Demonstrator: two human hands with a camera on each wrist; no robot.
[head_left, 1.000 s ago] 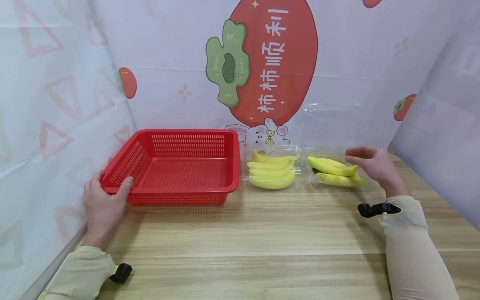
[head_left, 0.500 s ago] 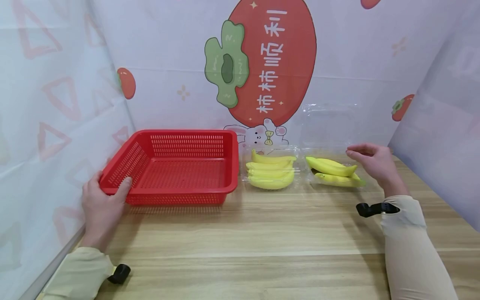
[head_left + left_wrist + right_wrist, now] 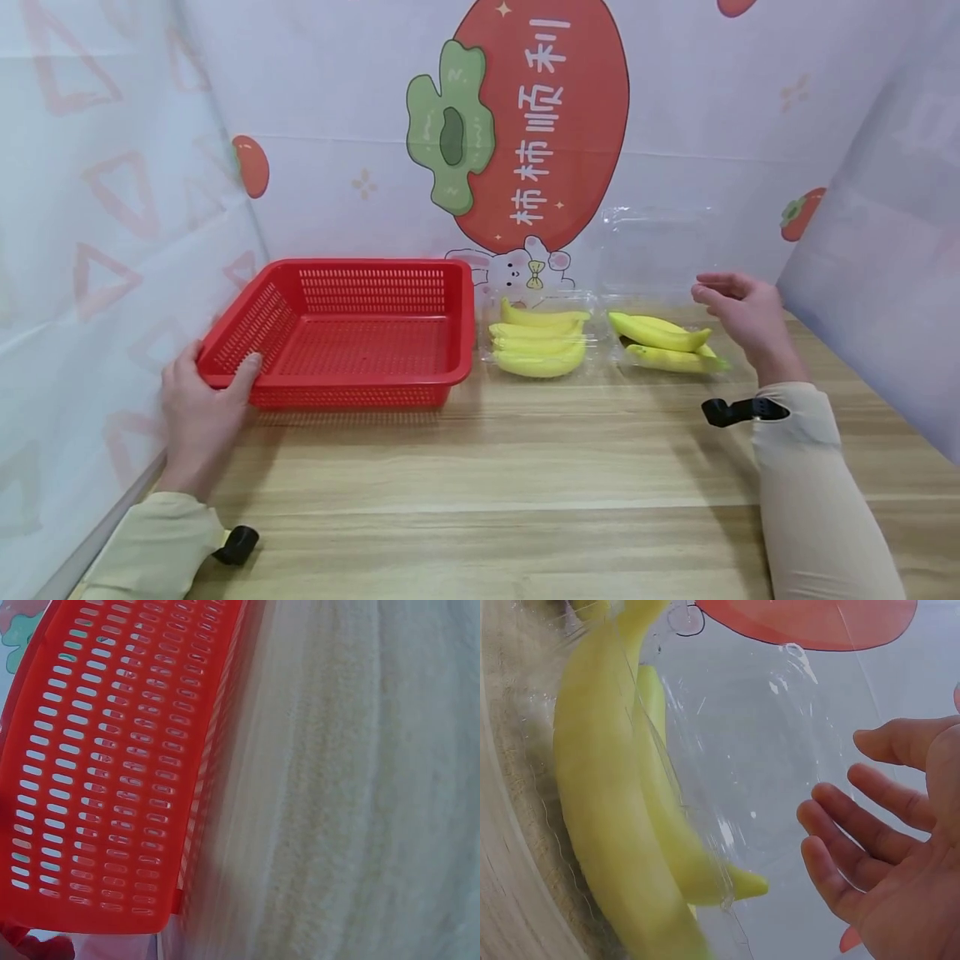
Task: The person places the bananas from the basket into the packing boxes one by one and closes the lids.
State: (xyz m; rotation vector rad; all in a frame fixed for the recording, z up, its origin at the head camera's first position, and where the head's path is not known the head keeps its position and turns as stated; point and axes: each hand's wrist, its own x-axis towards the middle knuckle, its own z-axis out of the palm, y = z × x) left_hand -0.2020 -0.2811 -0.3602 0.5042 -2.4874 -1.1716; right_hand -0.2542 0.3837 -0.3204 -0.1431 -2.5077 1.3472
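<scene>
At the near left corner of a red plastic basket (image 3: 337, 381), my left hand (image 3: 201, 425) grips the rim, its thumb over the top and its fingers down the outer side. The left wrist view shows the slotted basket wall (image 3: 112, 765) close up. My right hand (image 3: 750, 321) hovers, holding nothing, just beyond the right end of an open clear plastic box (image 3: 660, 250). Several yellow bananas (image 3: 660, 335) lie in that box, one crossing over another. In the right wrist view the fingers (image 3: 870, 832) are loosely bent, apart from the nearest banana (image 3: 604, 772).
Between the basket and the open box stands another clear box with several bananas (image 3: 540, 354) lying in a row. A printed cloth (image 3: 322, 75) hangs behind, with cloth sides left and right. The wooden table (image 3: 480, 492) stretches toward me.
My right hand has lifted slightly up and away from the bananas in the open box. The left hand stays on the basket; basket and boxes keep their places.
</scene>
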